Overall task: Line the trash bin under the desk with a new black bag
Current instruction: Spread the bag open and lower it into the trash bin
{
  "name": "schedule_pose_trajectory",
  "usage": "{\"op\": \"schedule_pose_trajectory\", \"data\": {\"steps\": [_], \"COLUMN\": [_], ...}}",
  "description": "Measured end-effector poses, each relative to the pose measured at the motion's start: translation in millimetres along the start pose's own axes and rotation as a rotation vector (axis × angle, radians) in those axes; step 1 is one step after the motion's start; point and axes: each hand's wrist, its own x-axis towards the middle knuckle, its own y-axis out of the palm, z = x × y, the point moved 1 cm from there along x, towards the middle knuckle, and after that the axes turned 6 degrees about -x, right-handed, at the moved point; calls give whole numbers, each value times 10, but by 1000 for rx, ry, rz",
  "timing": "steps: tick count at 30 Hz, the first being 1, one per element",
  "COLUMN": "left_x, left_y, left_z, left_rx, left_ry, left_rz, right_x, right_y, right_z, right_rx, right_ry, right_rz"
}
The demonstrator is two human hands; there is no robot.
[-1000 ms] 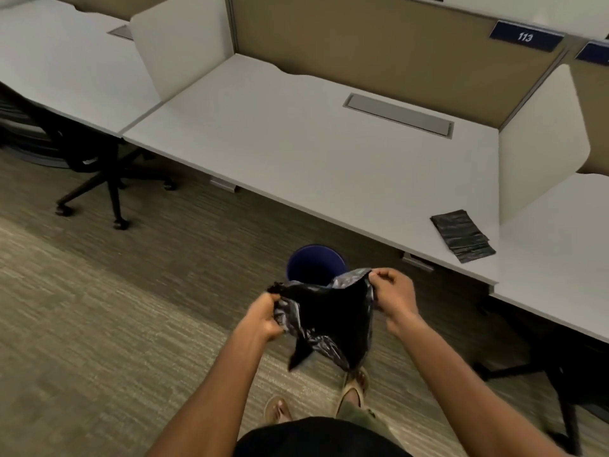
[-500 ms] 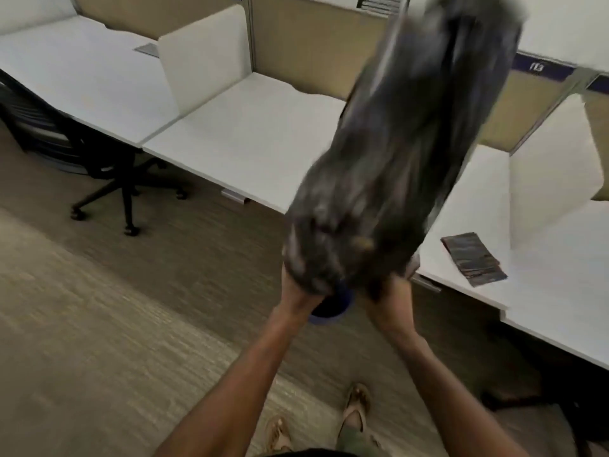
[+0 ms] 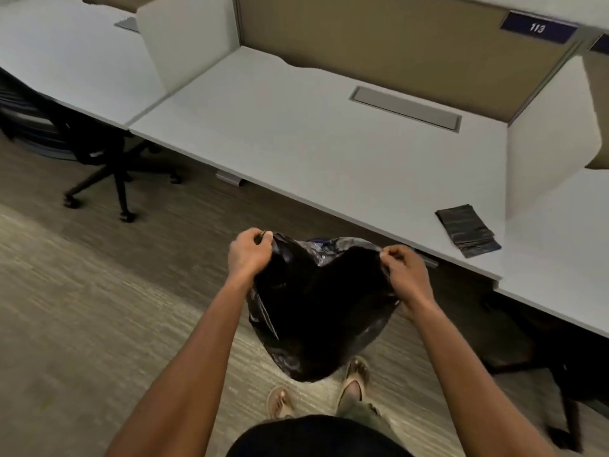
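Observation:
A black trash bag (image 3: 316, 308) hangs puffed out with its mouth spread wide in front of me, above the carpet. My left hand (image 3: 248, 250) pinches the left side of the bag's rim. My right hand (image 3: 403, 270) pinches the right side. The blue trash bin (image 3: 314, 241) stands on the floor by the desk's front edge, almost wholly hidden behind the bag; only a sliver of its rim shows above the bag's far edge.
The white desk (image 3: 313, 143) runs across ahead, with side dividers and a grey cable flap (image 3: 405, 107). A stack of folded black bags (image 3: 468, 230) lies near its right front edge. Black office chairs stand at the left (image 3: 99, 159) and lower right (image 3: 553, 374). My sandalled feet (image 3: 354, 377) are below the bag.
The bag was crumpled between my hands, then flung upward in a blur, and has now come down filled with air, its mouth pulled wide. My hands have moved further apart.

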Motion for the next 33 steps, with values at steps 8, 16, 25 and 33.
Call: {"op": "schedule_pose_trajectory", "data": {"steps": [8,16,25,33], "left_x": [-187,-282,152,745], "left_y": [-104,-39,506,1131], "left_z": [-106,14,254,499], "left_rx": [-75,-127,74,53], "left_ry": [165,256,370,277], "left_rz": [-328,-473,-129,-90], "right_x": [58,147,798,1330], "right_y": [-84,-52,200,519], "right_z": [257,171,-114,-594], "right_rx": [-58,-117,-294,-411], "right_ry": [-238,-543,-452,-483], "right_rz": [-189,-95,19,-35]}}
